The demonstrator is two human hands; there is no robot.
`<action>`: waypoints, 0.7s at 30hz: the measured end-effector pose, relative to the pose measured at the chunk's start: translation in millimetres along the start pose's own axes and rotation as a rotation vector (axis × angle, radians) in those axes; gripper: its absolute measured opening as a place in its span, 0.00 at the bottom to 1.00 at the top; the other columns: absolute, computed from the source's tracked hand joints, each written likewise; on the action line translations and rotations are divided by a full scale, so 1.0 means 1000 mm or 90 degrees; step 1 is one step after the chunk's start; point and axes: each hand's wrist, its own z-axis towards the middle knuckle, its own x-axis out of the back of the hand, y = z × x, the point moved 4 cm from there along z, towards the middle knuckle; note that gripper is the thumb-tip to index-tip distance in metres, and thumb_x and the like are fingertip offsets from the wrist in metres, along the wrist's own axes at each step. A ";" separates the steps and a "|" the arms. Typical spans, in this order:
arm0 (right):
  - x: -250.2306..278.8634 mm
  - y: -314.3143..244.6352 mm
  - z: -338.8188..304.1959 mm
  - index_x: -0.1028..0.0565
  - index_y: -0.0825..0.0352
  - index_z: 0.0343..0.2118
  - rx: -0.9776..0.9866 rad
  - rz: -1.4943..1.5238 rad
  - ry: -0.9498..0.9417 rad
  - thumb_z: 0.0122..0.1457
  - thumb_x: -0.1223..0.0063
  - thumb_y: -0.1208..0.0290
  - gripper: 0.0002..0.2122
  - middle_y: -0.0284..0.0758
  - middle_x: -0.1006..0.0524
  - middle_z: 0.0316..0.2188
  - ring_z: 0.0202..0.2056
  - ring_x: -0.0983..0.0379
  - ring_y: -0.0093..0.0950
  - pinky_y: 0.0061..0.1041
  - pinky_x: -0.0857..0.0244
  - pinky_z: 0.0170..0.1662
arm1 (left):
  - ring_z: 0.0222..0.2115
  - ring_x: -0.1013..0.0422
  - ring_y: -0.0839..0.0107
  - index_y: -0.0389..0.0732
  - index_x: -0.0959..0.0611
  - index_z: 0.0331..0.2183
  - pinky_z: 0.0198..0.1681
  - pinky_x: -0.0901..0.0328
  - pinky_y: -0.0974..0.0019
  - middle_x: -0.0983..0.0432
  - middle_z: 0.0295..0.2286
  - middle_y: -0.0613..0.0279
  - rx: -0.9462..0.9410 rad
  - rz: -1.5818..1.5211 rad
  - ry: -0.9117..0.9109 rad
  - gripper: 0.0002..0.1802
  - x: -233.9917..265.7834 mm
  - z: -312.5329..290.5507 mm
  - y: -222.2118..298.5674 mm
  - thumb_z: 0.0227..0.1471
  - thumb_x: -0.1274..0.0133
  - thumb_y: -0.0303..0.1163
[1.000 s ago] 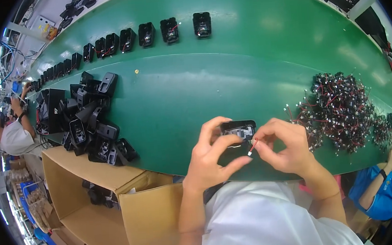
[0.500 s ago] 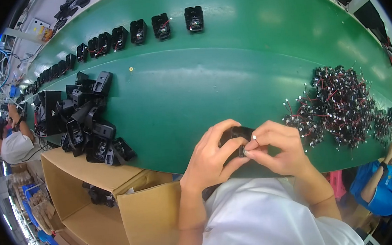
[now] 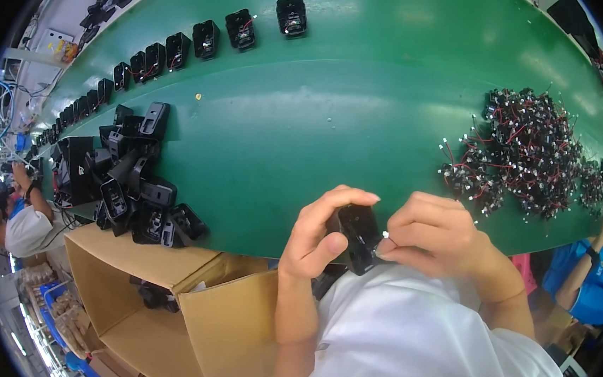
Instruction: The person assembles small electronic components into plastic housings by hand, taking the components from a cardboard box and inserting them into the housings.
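The left hand (image 3: 319, 233) curls around a small black plastic housing (image 3: 357, 235), thumb on its near face and fingers bent over its top, so the part is held just off the near edge of the green table (image 3: 352, 106), close to the person's chest. The right hand (image 3: 429, 231) touches the housing's right side, fingertips pinched narrow on something small and pale (image 3: 385, 235); what it is stays too small to make out. Much of the housing is covered by both hands, and its lower end is lost against the white shirt (image 3: 412, 336).

To the right on the table lies a tangled heap of small wired parts (image 3: 525, 149), single pieces hard to tell apart. To the left a pile of black housings (image 3: 135, 184) sits by the table edge, above an open cardboard box (image 3: 154, 299) whose contents are mostly in shadow. A row of black housings (image 3: 205, 39) runs along the far side. Other workers are cut off at both edges.
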 end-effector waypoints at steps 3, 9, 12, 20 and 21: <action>-0.004 0.000 0.003 0.22 0.67 0.25 -0.028 0.007 0.052 0.41 0.30 0.80 0.10 0.33 0.25 0.25 0.24 0.28 0.29 0.25 0.34 0.26 | 0.38 0.29 0.66 0.30 0.25 0.51 0.43 0.35 0.66 0.26 0.40 0.52 -0.027 0.085 -0.005 0.33 -0.006 0.007 0.001 0.61 0.53 0.53; 0.000 -0.003 0.002 0.22 0.66 0.26 -0.041 -0.015 0.009 0.41 0.31 0.81 0.10 0.34 0.25 0.25 0.25 0.28 0.29 0.25 0.34 0.26 | 0.36 0.30 0.66 0.29 0.24 0.49 0.41 0.36 0.66 0.25 0.37 0.54 0.000 0.080 0.017 0.31 -0.001 0.005 0.002 0.61 0.53 0.50; -0.005 -0.003 0.002 0.22 0.66 0.26 -0.068 0.029 0.022 0.43 0.32 0.82 0.09 0.33 0.25 0.25 0.25 0.28 0.29 0.24 0.34 0.26 | 0.35 0.30 0.65 0.29 0.23 0.48 0.41 0.36 0.66 0.25 0.37 0.54 -0.001 0.081 0.022 0.31 -0.001 0.009 0.004 0.61 0.54 0.50; -0.016 0.004 -0.004 0.22 0.68 0.26 -0.132 0.063 0.071 0.45 0.33 0.82 0.07 0.33 0.25 0.25 0.25 0.28 0.26 0.22 0.35 0.24 | 0.39 0.28 0.65 0.29 0.23 0.47 0.45 0.35 0.65 0.24 0.40 0.52 0.030 -0.010 0.015 0.32 -0.008 0.004 -0.005 0.62 0.57 0.52; -0.015 0.002 -0.005 0.22 0.68 0.26 -0.127 0.063 0.078 0.45 0.33 0.82 0.07 0.33 0.25 0.25 0.25 0.28 0.26 0.22 0.36 0.24 | 0.39 0.28 0.65 0.29 0.23 0.47 0.45 0.36 0.65 0.24 0.40 0.52 0.039 -0.011 0.015 0.32 -0.009 0.005 -0.005 0.62 0.56 0.53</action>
